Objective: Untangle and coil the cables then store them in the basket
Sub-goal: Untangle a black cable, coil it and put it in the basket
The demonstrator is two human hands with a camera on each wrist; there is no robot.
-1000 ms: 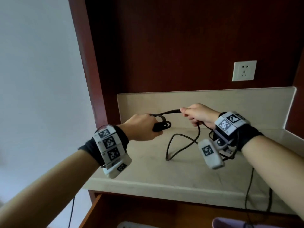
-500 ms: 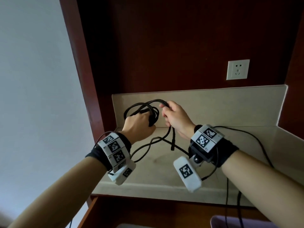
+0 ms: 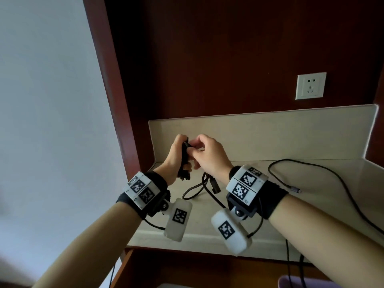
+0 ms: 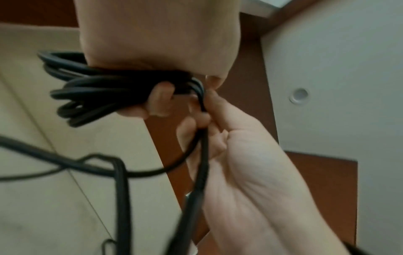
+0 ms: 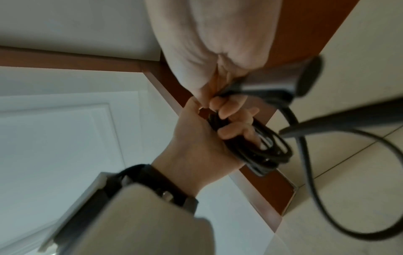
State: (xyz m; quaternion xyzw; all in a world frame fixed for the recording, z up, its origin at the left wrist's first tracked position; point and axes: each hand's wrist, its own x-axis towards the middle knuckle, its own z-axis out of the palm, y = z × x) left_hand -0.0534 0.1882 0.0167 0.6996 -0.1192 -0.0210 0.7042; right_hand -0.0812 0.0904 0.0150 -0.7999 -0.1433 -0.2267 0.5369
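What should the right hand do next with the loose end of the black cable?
Probably wrap one more turn. The left hand grips the coiled black cable bundle; the right hand pinches the free strand beside it, and a slack tail hangs down to the beige countertop.

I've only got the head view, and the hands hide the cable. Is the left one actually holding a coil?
Observer: Yes. The left wrist view shows the left hand gripping a coil of several loops, with its fingers curled round it.
Operator: What is the right one doing?
Observer: The right hand pinches a single strand right beside the coil. The strand then runs down across its palm.
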